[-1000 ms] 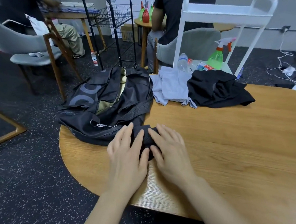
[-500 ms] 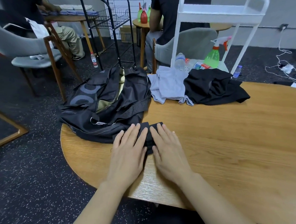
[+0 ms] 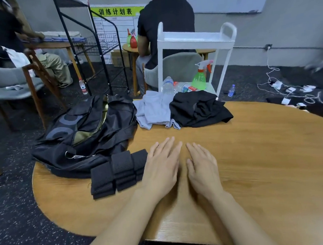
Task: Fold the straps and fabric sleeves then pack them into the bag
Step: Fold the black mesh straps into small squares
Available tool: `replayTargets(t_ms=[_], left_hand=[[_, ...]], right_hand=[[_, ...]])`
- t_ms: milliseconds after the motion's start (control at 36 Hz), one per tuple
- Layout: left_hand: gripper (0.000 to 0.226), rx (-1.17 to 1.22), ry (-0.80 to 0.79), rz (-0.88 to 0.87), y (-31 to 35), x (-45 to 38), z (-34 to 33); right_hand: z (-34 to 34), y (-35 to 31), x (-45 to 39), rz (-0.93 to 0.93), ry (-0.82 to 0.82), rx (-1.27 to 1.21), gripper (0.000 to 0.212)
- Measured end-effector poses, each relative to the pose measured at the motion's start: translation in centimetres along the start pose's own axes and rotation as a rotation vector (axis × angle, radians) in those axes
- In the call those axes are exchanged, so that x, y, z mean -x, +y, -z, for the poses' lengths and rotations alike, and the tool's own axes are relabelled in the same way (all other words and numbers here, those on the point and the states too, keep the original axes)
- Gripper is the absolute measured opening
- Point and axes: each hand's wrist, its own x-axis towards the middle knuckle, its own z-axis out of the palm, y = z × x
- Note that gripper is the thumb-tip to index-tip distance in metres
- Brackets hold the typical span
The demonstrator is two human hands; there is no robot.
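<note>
Three folded black straps point(image 3: 119, 173) lie in a neat row near the left edge of the wooden table point(image 3: 252, 155), their far ends touching the black bag point(image 3: 82, 134) — so that part of the folding looks done. The bag slumps over the table's far-left edge, its top gaping enough to show an olive lining; nothing from the pile seems to be inside yet, though its interior is mostly hidden.

Both hands lie flat with fingers straight and hold nothing. The left hand point(image 3: 162, 167) sits just beside the rightmost strap, its edge touching or nearly touching it; the right hand point(image 3: 202, 167) rests on bare wood close alongside.

At the far edge, a pale grey garment point(image 3: 152, 111) and a crumpled black one point(image 3: 197, 109) lie side by side, overlapping — unfolded. These are probably the fabric sleeves, and they remain to be folded. After that everything must go into the bag, so the task looks under halfway.
</note>
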Motion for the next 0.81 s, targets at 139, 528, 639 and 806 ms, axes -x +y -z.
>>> replayTargets(t_ms=[139,528,639,806], left_hand=[[0.049,0.019,-0.030,-0.039,1.4,-3.7,-1.0],[0.050,0.098,-0.056,0.128,-2.0,-16.0,-2.7],[0.042,0.128,-0.033,0.251,-4.5,-19.7,-3.3],[0.043,0.081,-0.128,0.381,-8.3,-23.7,-4.7]], right_hand=[[1.5,3.1,-1.6,-0.065,0.032,-0.001,0.050],[3.3,8.5,-10.7,-0.101,0.020,0.029,0.054],[3.3,8.6,-14.7,-0.093,0.021,0.032,0.058],[3.0,7.7,-21.8,-0.105,-0.041,0.074,0.068]])
